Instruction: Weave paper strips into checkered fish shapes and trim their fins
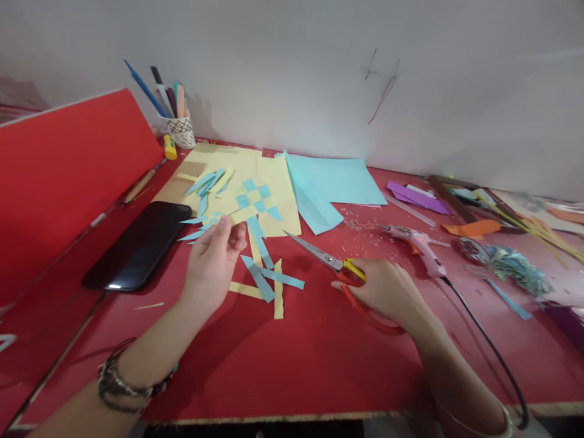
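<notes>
Scissors (335,263) in the right grip (387,289)

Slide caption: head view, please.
Left hand holding pale yellow paper strip, right hand holding red-and-yellow-handled metal scissors.

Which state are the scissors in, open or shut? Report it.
Shut: the scissors in the right hand show their blades lying together as one narrow point, with no visible gap between them.

We look across a red tabletop (274,377), its front edge (255,419) pale and worn, pushed up to a whitish-grey wall (283,79) scored with thin reddish marks (384,96). At left, we see a slanted red panel (68,176); soft light glosses the table's right side.
</notes>
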The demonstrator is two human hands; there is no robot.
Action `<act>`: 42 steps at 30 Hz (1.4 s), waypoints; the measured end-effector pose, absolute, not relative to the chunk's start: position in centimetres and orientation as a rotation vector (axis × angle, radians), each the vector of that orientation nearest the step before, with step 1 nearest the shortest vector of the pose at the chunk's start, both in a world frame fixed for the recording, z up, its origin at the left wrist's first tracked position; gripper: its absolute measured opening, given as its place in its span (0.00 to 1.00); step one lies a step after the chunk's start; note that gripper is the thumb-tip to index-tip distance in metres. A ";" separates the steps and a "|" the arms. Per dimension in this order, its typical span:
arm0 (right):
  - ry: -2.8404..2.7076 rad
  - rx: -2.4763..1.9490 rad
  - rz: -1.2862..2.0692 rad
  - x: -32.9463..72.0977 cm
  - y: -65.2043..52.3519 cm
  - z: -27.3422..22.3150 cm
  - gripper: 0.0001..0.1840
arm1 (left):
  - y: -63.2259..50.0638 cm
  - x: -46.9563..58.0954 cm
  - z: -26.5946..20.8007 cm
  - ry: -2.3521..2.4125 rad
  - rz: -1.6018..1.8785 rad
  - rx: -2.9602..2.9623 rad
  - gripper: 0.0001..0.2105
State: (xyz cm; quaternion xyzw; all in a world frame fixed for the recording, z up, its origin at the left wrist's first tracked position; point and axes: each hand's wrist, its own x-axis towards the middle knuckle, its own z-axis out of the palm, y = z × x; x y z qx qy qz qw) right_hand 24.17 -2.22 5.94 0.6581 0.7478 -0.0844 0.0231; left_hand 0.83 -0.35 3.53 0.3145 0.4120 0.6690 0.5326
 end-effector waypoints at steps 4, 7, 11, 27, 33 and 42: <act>2.274 2.040 -0.226 24.3 -2.0 5.8 0.15 | -0.6 1.0 2.9 0.989 1.551 0.909 0.08; 2.286 2.038 -0.224 24.6 -1.9 5.6 0.13 | -0.9 1.2 2.6 0.947 1.431 0.924 0.06; 2.364 2.026 -0.190 24.9 -2.0 5.4 0.13 | -1.2 1.4 2.6 0.875 1.318 0.907 0.08; 2.651 2.374 -0.638 24.1 -2.2 5.3 0.11 | -1.6 1.4 2.5 0.977 1.077 1.199 0.13; 2.583 1.977 -1.937 22.6 -2.7 5.0 0.12 | -2.2 1.8 3.2 0.909 0.766 1.677 0.16; 2.427 2.245 -2.083 23.0 -2.3 4.6 0.11 | -0.7 -0.2 2.9 1.088 0.549 2.358 0.16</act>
